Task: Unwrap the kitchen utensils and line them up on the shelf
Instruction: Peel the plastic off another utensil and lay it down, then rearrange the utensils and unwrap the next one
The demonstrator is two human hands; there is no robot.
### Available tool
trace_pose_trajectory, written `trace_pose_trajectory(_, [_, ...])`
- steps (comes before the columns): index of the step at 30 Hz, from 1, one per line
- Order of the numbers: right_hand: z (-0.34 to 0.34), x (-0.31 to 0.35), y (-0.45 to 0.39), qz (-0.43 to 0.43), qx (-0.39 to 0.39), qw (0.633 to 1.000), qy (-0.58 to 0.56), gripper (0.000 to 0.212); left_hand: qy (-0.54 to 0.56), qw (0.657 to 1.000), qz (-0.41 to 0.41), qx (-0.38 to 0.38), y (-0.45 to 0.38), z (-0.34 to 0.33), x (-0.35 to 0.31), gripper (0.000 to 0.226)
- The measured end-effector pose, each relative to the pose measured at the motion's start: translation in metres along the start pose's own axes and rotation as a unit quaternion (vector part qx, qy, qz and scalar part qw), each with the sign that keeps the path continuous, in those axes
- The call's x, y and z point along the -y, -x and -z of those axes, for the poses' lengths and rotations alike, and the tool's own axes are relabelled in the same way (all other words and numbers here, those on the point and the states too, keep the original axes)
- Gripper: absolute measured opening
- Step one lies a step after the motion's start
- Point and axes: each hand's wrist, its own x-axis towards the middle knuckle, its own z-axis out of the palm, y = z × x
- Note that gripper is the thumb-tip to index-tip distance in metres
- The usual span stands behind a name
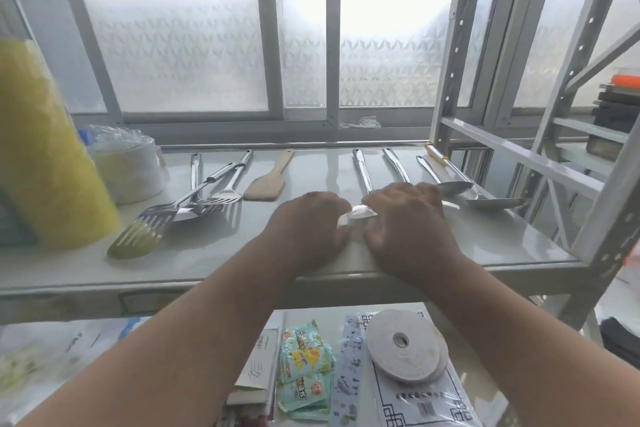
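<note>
Nearest the camera, on the lower level, lie a roll of white tape (403,345) on a printed sheet, a long printed strip and several pale green snack packets (304,369). The packets carry cartoon figures and lettering, and the sheet carries small print. None of it resolves well enough to read, and no brand can be confirmed.

Above, both forearms reach over the front edge of the shelf (519,243). The left hand (308,229) and right hand (412,218) are curled close together, knuckles up, pinching a crumpled white wrapper (358,211) between them. It sits at the bowl end of a steel utensil (362,170) whose handle runs away toward the window. The fingertips are hidden, so the exact grip cannot be judged.

Assessment: the step in hand is stripping the wrapper. It would be done well by pinning the bowl down with one hand and peeling with the other, drawing toward the shelf edge so the handle does not swing into the neighbouring ladles (485,196).

Further back, the right-hand pieces lie roughly parallel. A wooden spatula (266,184) lies left of centre. The slotted turners (194,208) at left overlap and cross, and are not yet lined up. A yellow pack (48,156) and a wrapped stack of cups (128,166) stand at far left, with no legible marking.
</note>
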Motion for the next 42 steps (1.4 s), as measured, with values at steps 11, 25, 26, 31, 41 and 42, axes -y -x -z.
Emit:
trace_pose_trajectory(11, [-0.040,0.166,-0.066,0.102,0.070,0.986,-0.111,0.031,-0.063,0.980,0.188,-0.031,0.107,0.083,0.139,0.035])
trace_pose_trajectory(25, [-0.071,0.188,-0.095,0.132,0.108,0.983,-0.074,0.025,0.036,0.978,0.180,0.095,0.078,0.055,0.174,0.054])
trace_pose_trajectory(26, [-0.071,0.185,-0.094,0.131,0.106,0.983,-0.079,0.025,0.053,0.977,0.178,0.105,0.077,0.056,0.175,0.052])
trace_pose_trajectory(31, [-0.061,0.178,-0.081,0.124,0.127,0.976,-0.124,0.028,0.118,0.962,0.172,0.175,0.072,0.060,0.181,0.058])
trace_pose_trajectory(41, [-0.040,0.144,-0.050,0.074,0.125,0.962,-0.232,0.016,0.093,0.966,0.198,0.138,0.042,0.052,0.168,0.045])
trace_pose_trajectory(42, [-0.039,0.143,-0.049,0.057,0.129,0.959,-0.247,0.015,0.088,0.968,0.205,0.117,0.039,0.051,0.166,0.041])
